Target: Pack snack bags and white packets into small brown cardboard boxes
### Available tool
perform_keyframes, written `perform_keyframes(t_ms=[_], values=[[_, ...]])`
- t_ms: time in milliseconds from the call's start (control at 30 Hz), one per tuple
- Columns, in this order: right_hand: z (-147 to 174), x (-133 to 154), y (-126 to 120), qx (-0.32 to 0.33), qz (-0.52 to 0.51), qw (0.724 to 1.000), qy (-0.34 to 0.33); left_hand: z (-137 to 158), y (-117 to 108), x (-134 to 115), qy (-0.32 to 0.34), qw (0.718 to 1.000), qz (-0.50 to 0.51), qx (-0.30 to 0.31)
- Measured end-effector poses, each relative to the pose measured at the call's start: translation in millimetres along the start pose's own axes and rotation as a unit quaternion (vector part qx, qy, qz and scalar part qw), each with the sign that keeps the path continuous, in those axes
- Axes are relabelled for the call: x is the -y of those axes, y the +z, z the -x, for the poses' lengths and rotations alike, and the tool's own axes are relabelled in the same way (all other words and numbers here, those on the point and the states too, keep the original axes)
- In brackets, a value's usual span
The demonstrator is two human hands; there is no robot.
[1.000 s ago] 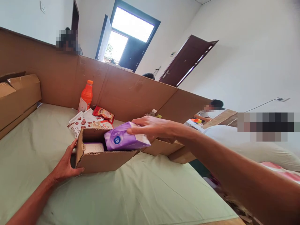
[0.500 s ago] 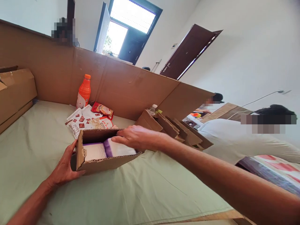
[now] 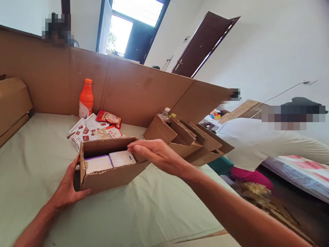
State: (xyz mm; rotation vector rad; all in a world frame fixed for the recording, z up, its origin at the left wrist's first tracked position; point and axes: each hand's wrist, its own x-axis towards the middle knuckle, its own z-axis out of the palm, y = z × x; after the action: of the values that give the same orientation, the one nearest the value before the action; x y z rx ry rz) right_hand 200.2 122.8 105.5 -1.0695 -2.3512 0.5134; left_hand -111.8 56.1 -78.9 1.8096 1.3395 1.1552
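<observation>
An open-topped cardboard box (image 3: 110,180) stands on the pale green cloth, tilted in view. My left hand (image 3: 67,183) grips its left end, thumb along the front wall and fingers at the end wall. Inside, two white packets with purple trim lie side by side: a left packet (image 3: 98,164) and a right packet (image 3: 121,158). My right hand (image 3: 160,156) is over the box's right end, its fingers curled and pressed together just right of the right packet. Whether anything is between those fingers is hidden.
Behind the box lie white-and-brown sachets (image 3: 83,132) and a red snack packet (image 3: 109,118), near an orange bottle (image 3: 86,98). A cardboard partition (image 3: 138,92) runs along the back. Open cardboard boxes (image 3: 187,145) stand at right, beside a bending person (image 3: 241,140). Another carton (image 3: 12,97) is far left.
My right hand has drawn back rightward from the right packet, which now sits level with the left one and shows more of its top. The view has shifted slightly.
</observation>
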Motion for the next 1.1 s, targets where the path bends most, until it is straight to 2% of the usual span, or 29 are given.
perform_keyframes(t_ms=[67, 133, 233, 333, 400, 467, 600, 667, 800, 900, 967, 1033, 1100], values=[[18, -11, -1, -0.101, -0.014, 0.994, 0.031, 0, -1, 0, -0.003, 1.000, -0.003, 0.000], [35, -27, 7, -0.159, -0.032, 0.986, 0.046, -2, -3, 1, -0.011, 1.000, -0.004, 0.009], [54, -47, 33, -0.156, -0.057, 0.986, 0.009, -5, -10, 2, -0.019, 1.000, -0.014, 0.016], [62, -54, 58, -0.152, -0.046, 0.987, -0.029, -4, -17, -4, -0.025, 0.999, -0.039, 0.015], [63, -56, 65, -0.173, -0.045, 0.984, -0.027, 0, -19, -17, -0.035, 0.998, -0.059, -0.010], [63, -59, 64, -0.182, -0.046, 0.982, -0.021, 7, -17, -35, -0.018, 0.995, -0.076, -0.061], [63, -64, 56, -0.162, -0.005, 0.986, -0.048, 8, -6, -74, 0.074, 0.979, -0.081, -0.170], [63, -65, 54, -0.154, 0.011, 0.986, -0.060, 0, -1, -88, 0.069, 0.969, -0.108, -0.210], [50, -65, 45, -0.175, 0.034, 0.982, -0.067, -21, 2, -101, 0.014, 0.953, -0.190, -0.235], [28, -69, 36, -0.196, 0.026, 0.978, -0.073, -27, 4, -106, 0.061, 0.945, -0.224, -0.229], [14, -71, 34, -0.157, 0.002, 0.984, -0.086, -27, 5, -107, 0.102, 0.935, -0.242, -0.237], [6, -73, 39, -0.083, -0.019, 0.989, -0.119, -26, 5, -105, 0.117, 0.927, -0.253, -0.250], [7, -74, 48, -0.041, -0.028, 0.988, -0.144, -26, 3, -100, 0.113, 0.936, -0.241, -0.230]])
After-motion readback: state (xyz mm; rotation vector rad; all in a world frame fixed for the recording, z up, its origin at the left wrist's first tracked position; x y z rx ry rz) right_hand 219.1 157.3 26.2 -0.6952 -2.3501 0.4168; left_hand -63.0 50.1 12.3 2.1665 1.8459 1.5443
